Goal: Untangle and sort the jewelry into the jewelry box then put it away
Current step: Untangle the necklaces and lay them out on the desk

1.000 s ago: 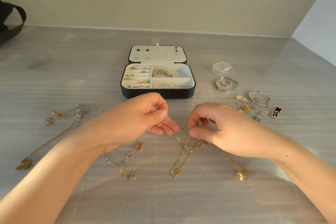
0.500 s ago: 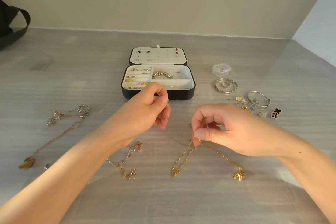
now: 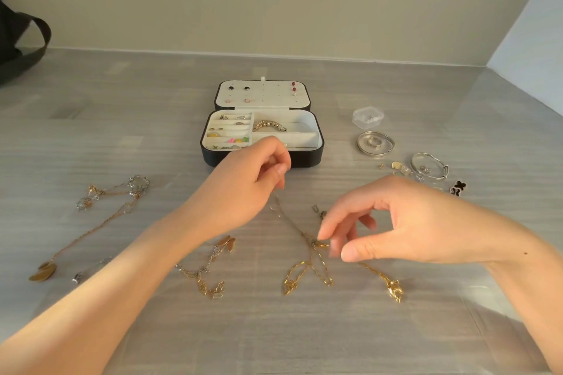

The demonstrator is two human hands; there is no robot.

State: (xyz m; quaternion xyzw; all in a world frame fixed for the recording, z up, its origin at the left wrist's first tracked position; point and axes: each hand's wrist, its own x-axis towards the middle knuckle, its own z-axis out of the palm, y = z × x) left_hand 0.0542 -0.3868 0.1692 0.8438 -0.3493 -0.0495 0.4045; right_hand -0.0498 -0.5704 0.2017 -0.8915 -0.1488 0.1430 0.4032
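Observation:
The open black jewelry box stands mid-table, with rings and a beaded bracelet in its white compartments and studs in its lid. My left hand hovers just in front of the box and pinches the end of a thin chain. That chain runs down to a knot in the tangled gold necklaces. My right hand is over the knot; its fingertips touch the knot and the thumb stays apart. A gold pendant lies below that hand.
A long gold necklace with leaf pendants lies at the left, a silver-gold chain under my left forearm. Right of the box are a clear case, two bangles and a black clover piece. A black bag sits far left.
My left hand has drawn the thin chain up toward the box. My right hand has lowered to the table and loosened its pinch, and the gold loops now lie flat.

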